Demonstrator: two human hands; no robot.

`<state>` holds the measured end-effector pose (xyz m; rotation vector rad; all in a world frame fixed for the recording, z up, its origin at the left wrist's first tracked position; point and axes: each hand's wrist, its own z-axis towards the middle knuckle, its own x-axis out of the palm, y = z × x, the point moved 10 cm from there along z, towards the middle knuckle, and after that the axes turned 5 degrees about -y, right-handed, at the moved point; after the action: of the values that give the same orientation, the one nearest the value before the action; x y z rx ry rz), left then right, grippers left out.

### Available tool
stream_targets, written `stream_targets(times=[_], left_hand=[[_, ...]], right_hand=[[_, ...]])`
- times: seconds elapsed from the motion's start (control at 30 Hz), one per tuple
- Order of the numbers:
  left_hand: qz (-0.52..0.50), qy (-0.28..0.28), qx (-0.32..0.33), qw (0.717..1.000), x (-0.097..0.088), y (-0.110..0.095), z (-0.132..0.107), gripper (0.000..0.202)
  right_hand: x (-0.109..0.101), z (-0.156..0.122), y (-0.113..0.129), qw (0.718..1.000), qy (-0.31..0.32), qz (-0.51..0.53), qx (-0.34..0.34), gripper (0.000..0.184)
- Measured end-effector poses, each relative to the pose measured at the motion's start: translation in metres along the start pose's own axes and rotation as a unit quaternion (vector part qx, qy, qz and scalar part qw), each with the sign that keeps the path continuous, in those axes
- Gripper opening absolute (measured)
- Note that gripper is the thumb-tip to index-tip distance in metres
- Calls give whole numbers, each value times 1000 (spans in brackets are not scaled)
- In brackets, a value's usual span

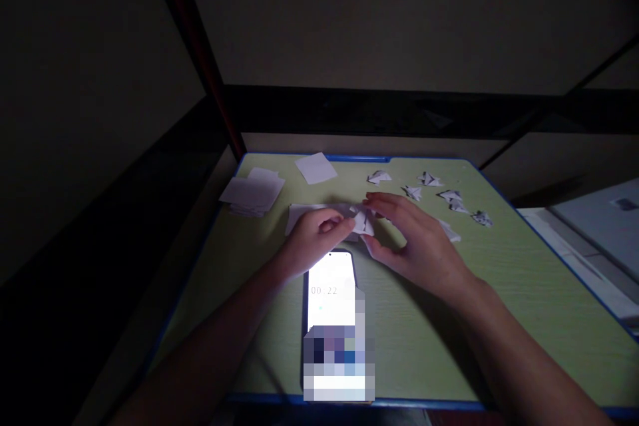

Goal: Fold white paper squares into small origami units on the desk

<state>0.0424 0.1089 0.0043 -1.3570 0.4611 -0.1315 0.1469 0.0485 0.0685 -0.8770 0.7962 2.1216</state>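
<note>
A small folded white paper [363, 221] is held up between my two hands over the middle of the table. My left hand [317, 233] pinches its left side between thumb and fingers. My right hand [417, 236] curves around its right side, thumb at the lower edge and fingertips at the upper edge. Under the hands lies a flat white sheet [298, 216], partly covered by them. Just in front of my left hand, a phone [332, 293] lies face up with a bright screen reading 00:22; its lower part is pixelated.
A stack of white paper squares [254, 193] sits at the left edge. One loose square [316, 168] lies at the back. Several folded paper pieces, among them a crumpled one [482, 218], are scattered at the back right. The green table [424, 346] has a blue rim.
</note>
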Motion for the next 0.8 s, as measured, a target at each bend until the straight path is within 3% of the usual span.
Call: stream_targets(times=[0.2,0.8], left_hand=[[-62,50,-55,995,13,0,-5,15],[-34,-7,5,999,8,-11,-4,15]], right_hand=[[3,-1,11,999,2,-5,-32,42],[14,0,2,1000,-10,7,1,61]])
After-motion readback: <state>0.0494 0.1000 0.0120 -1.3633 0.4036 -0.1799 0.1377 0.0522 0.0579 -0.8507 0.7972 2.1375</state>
